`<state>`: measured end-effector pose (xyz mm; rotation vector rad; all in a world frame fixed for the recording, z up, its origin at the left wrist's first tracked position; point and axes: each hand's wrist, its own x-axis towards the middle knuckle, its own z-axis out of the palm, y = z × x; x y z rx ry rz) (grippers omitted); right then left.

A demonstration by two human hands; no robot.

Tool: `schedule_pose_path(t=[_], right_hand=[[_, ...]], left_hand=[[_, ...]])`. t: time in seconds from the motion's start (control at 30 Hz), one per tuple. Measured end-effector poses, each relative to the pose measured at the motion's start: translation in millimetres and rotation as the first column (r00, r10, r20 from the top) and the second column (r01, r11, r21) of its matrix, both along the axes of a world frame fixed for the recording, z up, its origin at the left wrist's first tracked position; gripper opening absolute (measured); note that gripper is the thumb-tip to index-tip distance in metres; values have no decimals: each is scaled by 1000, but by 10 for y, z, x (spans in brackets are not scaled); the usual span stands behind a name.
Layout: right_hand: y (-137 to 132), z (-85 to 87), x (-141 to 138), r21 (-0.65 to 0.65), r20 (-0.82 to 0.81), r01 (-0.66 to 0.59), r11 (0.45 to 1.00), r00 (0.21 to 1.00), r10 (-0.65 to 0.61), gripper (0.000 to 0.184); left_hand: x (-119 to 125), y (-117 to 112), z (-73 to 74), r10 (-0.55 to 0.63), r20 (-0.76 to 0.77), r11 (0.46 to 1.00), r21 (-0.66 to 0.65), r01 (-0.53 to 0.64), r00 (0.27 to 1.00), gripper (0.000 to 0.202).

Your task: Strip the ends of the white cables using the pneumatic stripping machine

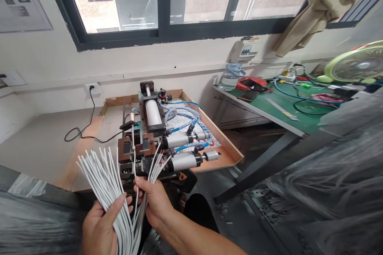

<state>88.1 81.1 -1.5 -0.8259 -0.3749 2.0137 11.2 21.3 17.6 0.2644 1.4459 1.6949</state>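
My left hand (103,223) is wrapped round a thick bundle of white cables (100,175), whose free ends fan out upward. In my right hand (154,199) is a smaller bunch of white cables (155,169), with reddish wire tips showing at some ends. Thumb and finger of that hand also pinch a single white cable, standing upright with its end at the front of a pneumatic machine (152,113). The machine has silver cylinders (184,161), brown metal blocks and blue air hoses. Below my hands, the cables hang down together.
A wooden-edged bench (215,131) carries the machine. To the right, a green-topped table (269,107) holds a water jug (230,76), a phone, cables and a green fan (356,63). Plastic-wrapped cable bundles (338,191) stand at right and lower left. A black power cord runs to a wall socket.
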Motion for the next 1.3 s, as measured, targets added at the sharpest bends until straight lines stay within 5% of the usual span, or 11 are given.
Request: schedule_pose_path(t=[0.13, 0.27, 0.47, 0.73, 1.0, 1.3], right_hand=[[14, 18, 5, -35, -34, -127, 991, 991, 126, 21], [-26, 32, 20, 63, 3, -263, 963, 965, 263, 27], [-145, -33, 67, 248, 99, -59, 967, 994, 35, 21], [-78, -50, 64, 147, 152, 12, 989, 988, -35, 17], [-101, -39, 42, 182, 15, -241, 953, 970, 243, 26], [-211, -58, 118, 279, 196, 17, 960, 978, -74, 18]], left_hand=[[5, -3, -22, -29, -13, 1000, -6, 29, 999, 23], [32, -9, -20, -55, -3, 998, 2, 55, 998, 25], [28, -34, -55, -92, 43, 996, -17, 92, 995, 25], [9, -21, -77, -21, 2, 999, -38, 21, 1000, 24], [30, -37, -75, -59, -13, 998, 10, 60, 998, 30], [-21, -70, -114, -54, -16, 998, -15, 54, 998, 23]])
